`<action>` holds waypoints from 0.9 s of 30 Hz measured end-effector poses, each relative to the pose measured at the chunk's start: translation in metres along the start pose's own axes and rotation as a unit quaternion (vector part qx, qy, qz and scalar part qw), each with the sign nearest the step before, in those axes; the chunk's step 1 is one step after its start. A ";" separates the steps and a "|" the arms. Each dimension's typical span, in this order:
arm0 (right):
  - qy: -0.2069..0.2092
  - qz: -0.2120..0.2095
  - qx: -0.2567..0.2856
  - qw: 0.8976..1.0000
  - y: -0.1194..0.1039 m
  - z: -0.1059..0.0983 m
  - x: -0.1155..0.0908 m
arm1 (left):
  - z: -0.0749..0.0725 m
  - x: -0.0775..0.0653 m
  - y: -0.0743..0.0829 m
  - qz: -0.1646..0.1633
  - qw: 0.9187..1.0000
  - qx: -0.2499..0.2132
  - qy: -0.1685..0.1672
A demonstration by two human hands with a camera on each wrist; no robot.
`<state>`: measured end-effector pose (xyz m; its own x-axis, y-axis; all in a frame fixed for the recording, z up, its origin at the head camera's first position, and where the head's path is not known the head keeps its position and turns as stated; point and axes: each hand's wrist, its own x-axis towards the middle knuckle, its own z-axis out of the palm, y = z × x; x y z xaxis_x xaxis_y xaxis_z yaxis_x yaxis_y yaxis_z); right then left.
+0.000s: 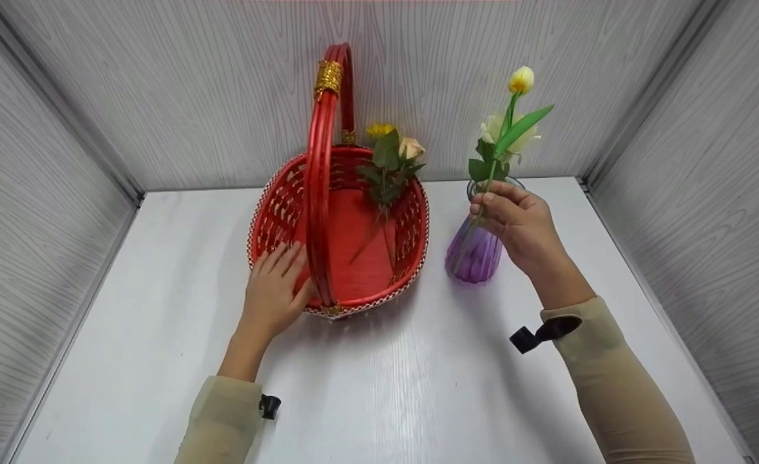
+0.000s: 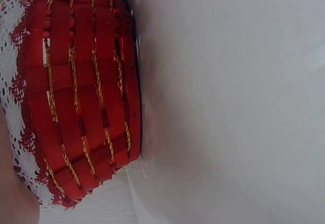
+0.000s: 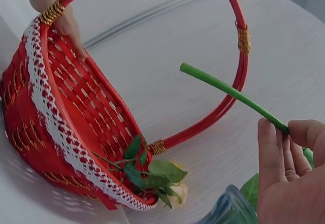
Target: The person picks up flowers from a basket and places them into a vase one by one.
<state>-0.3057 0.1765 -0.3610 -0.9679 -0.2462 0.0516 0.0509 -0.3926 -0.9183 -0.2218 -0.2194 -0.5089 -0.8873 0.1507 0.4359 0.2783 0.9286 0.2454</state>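
My right hand (image 1: 518, 219) pinches the green stem of a yellow-white tulip (image 1: 521, 80) between thumb and fingers. The bloom points up; in the right wrist view the stem's cut end (image 3: 190, 69) sticks out past the fingertips. Behind this hand stands a purple glass vase (image 1: 476, 254) holding a whitish flower (image 1: 492, 129) with dark leaves. My left hand (image 1: 276, 290) rests with extended fingers over the near left rim of a red woven basket (image 1: 360, 248). Inside the basket, at its far right side, lean a peach rose (image 1: 410, 149) and a yellow flower (image 1: 379, 130).
The basket's tall red handle (image 1: 320, 193) arches up beside the left hand. White lace (image 2: 10, 76) trims the basket's rim. Everything stands on a white table (image 1: 379, 380), with grey wood-grain panels (image 1: 225, 90) at the back and both sides.
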 end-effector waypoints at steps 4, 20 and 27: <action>0.008 0.005 0.014 1.000 -0.004 -0.007 0.000 | 0.000 -0.001 -0.001 0.001 1.000 0.003 0.001; 0.062 -0.041 0.047 0.996 -0.019 -0.034 0.004 | -0.002 0.001 -0.001 0.003 1.000 -0.001 0.009; 0.100 -0.078 0.070 0.989 -0.024 -0.045 0.009 | 0.001 0.000 -0.002 0.011 1.000 -0.004 0.013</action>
<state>-0.3267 0.2235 -0.3565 -0.9954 0.0019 0.0961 -0.0823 -0.5338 -0.8416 -0.2225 -0.2207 -0.5101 -0.8714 0.1619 0.4631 0.3002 0.9225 0.2425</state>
